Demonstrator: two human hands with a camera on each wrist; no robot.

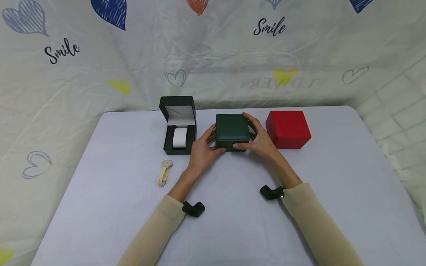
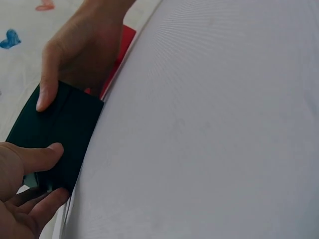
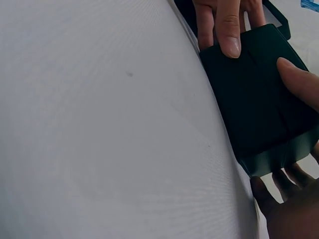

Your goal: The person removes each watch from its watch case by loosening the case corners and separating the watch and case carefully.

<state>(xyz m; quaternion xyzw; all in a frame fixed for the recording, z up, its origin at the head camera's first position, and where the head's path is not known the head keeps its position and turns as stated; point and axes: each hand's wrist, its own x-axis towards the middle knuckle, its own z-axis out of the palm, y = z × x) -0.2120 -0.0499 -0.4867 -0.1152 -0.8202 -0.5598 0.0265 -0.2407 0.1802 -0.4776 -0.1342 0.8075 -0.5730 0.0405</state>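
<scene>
A closed dark green box (image 1: 232,127) stands on the table between the two hands. The left hand (image 1: 203,152) grips its left side, with the thumb on the front face and the fingers along the side. At the right side, the right hand (image 1: 261,138) holds it with the thumb on the front and fingers reaching to the back corner. In the right wrist view, a thin seam runs across the front of the green box (image 3: 259,94) between lid and base. Just left of the left hand is an open black watch box (image 1: 168,147) with a white cushion inside.
A cream wristwatch (image 1: 163,173) lies in front of the black box. To the right of the right hand sits a closed red box (image 1: 288,129). The white-covered table (image 1: 229,221) ends just behind the boxes, where a printed curtain (image 1: 219,48) hangs.
</scene>
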